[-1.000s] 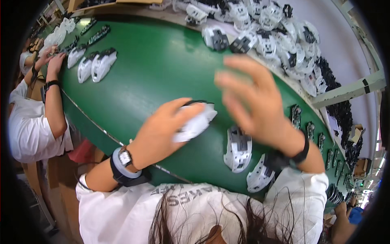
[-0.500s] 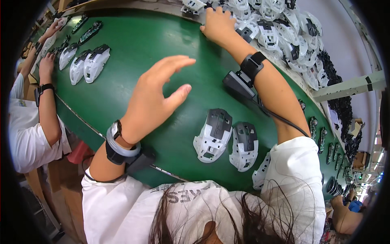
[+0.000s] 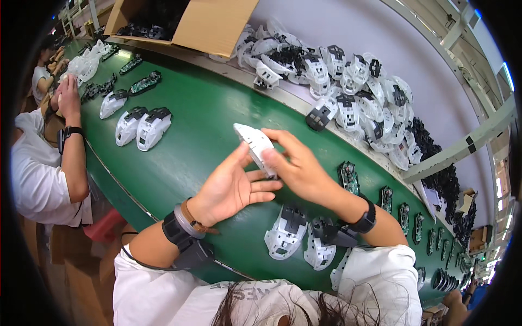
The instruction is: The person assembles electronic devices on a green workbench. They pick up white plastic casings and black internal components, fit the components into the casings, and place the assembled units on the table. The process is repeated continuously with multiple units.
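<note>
A white plastic shell [image 3: 253, 142], shaped like a computer mouse cover, is tilted on its side above the green bench. My right hand [image 3: 296, 163] is closed around it, thumb on the near face and fingers behind. Palm up, my left hand [image 3: 231, 187] has its fingers stretched apart beside the shell's lower end; its thumb appears to touch the shell's left edge. Below my hands lie a white shell with a dark grey panel [image 3: 286, 231] and a similar shell [image 3: 319, 251], partly covered by my right wrist device. A third one is mostly hidden by my sleeve.
A heap of white shells [image 3: 348, 103] lies on the ledge behind the green bench [image 3: 201, 136]. Circuit boards [image 3: 404, 218] line the right side. More shells [image 3: 154, 129] rest at left, near a co-worker [image 3: 49, 157]. An open cardboard box [image 3: 215, 27] stands at the back.
My right hand has come back from the heap to the middle with a white shell. My left hand has turned palm up and moved beside it. The view has shifted, showing the box.
</note>
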`<action>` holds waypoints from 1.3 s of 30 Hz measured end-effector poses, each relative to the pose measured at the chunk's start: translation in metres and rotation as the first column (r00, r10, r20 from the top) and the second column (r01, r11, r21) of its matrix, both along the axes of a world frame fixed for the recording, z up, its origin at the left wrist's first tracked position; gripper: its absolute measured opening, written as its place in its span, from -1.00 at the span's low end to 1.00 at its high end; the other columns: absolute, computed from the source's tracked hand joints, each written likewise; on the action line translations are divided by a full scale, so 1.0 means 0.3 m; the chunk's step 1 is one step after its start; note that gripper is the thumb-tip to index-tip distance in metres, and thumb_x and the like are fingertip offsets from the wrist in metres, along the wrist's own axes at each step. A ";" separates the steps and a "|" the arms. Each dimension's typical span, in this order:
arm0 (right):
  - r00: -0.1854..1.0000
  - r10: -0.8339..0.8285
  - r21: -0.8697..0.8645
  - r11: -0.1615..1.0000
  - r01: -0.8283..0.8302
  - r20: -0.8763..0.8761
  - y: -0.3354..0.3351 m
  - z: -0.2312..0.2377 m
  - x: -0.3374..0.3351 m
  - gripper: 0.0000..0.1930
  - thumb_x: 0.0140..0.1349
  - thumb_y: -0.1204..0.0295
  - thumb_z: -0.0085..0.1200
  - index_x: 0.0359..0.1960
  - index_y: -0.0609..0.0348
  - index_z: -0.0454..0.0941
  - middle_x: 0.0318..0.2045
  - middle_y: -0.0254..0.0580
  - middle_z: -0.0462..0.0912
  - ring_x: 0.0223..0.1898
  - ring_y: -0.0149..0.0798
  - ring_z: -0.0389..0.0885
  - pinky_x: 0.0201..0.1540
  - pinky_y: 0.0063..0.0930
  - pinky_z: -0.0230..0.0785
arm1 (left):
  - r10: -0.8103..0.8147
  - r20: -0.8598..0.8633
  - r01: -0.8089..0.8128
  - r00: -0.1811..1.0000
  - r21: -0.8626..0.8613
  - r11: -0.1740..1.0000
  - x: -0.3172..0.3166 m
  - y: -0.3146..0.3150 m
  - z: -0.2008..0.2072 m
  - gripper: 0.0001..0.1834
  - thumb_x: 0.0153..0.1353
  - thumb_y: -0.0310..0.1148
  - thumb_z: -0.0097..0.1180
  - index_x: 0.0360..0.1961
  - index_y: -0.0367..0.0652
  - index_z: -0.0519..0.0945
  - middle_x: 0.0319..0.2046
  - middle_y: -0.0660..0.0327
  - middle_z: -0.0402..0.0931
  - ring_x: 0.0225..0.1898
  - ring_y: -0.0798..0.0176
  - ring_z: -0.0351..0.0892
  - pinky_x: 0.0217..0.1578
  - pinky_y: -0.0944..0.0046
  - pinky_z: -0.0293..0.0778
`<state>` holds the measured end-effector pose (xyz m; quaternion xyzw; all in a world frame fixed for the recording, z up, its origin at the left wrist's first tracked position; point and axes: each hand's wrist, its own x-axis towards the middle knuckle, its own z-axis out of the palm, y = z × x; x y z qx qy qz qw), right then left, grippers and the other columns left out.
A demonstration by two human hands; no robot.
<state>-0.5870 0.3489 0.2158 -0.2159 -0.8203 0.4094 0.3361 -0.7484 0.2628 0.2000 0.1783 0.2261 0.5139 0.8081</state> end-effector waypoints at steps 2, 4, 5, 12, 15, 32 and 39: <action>0.980 -0.147 0.043 0.989 0.142 0.135 0.108 0.044 -0.003 -0.63 0.27 0.32 0.02 0.03 0.30 0.44 -0.19 -0.04 0.60 -0.11 -0.24 0.55 -0.07 -0.35 0.39 | 0.081 -0.052 -0.078 0.995 0.045 0.996 -0.036 -0.009 -0.020 -0.58 0.38 -0.03 -0.23 0.02 -0.12 0.35 -0.15 0.15 0.47 -0.16 0.16 0.53 -0.15 0.16 0.56; 0.917 -0.352 0.202 0.928 0.314 0.189 0.278 0.079 -0.016 -0.66 0.24 0.36 0.04 -0.02 0.30 0.49 -0.30 -0.04 0.65 -0.22 -0.21 0.61 -0.12 -0.34 0.43 | 0.160 -0.077 -0.151 0.984 0.117 0.982 -0.042 -0.015 -0.030 -0.63 0.39 -0.06 -0.23 -0.04 -0.13 0.38 -0.21 0.18 0.46 -0.23 0.22 0.52 -0.16 0.18 0.56; 0.867 -0.475 0.333 0.850 0.408 0.151 0.405 0.057 -0.026 -0.67 0.21 0.37 0.06 -0.05 0.30 0.51 -0.36 0.01 0.67 -0.28 -0.14 0.64 -0.14 -0.31 0.44 | 0.159 -0.135 -0.144 0.978 0.118 0.982 -0.033 -0.010 -0.031 -0.64 0.39 -0.08 -0.22 -0.05 -0.13 0.39 -0.23 0.19 0.46 -0.24 0.23 0.52 -0.16 0.17 0.55; 0.589 -0.777 0.647 0.568 0.508 0.220 0.781 -0.090 -0.174 -0.72 0.00 0.50 0.09 -0.21 0.30 0.50 -0.39 0.20 0.63 -0.27 0.14 0.63 -0.19 -0.09 0.47 | 0.255 -0.372 -0.249 0.893 0.064 0.966 -0.019 -0.029 0.076 -0.68 0.26 -0.41 -0.10 0.04 -0.18 0.37 -0.25 0.22 0.48 -0.22 0.31 0.53 -0.10 0.21 0.53; 0.585 -0.785 0.655 0.553 0.515 0.203 0.776 -0.090 -0.204 -0.81 -0.05 0.55 0.07 -0.34 0.30 0.50 -0.42 0.16 0.63 -0.27 0.15 0.62 -0.19 -0.08 0.47 | 0.257 -0.351 -0.221 0.901 0.140 0.965 -0.044 -0.027 0.070 -0.62 0.17 -0.51 -0.04 0.05 -0.18 0.39 -0.23 0.23 0.50 -0.21 0.36 0.52 -0.10 0.27 0.52; 0.950 -0.285 -0.629 0.764 0.144 -0.129 0.366 0.043 0.151 -0.76 0.21 0.54 -0.01 -0.09 0.36 0.50 -0.37 -0.24 0.58 -0.34 -0.41 0.60 -0.29 -0.60 0.49 | 0.562 -0.809 0.401 -0.173 0.463 0.791 -0.043 -0.068 0.047 -0.27 -0.08 -0.30 0.34 0.15 -0.26 0.34 -0.11 -0.03 0.51 -0.04 0.05 0.51 -0.04 0.17 0.40; 0.955 -0.277 -0.435 0.851 0.295 0.106 -0.033 0.072 0.367 -0.75 0.24 0.54 0.03 -0.07 0.38 0.53 -0.38 -0.23 0.59 -0.41 -0.44 0.57 -0.35 -0.63 0.42 | 0.342 -0.939 0.104 0.049 0.345 0.933 -0.046 -0.079 0.030 -0.37 -0.16 -0.41 0.44 -0.06 -0.26 0.39 -0.36 0.09 0.56 -0.32 0.23 0.57 -0.25 0.30 0.47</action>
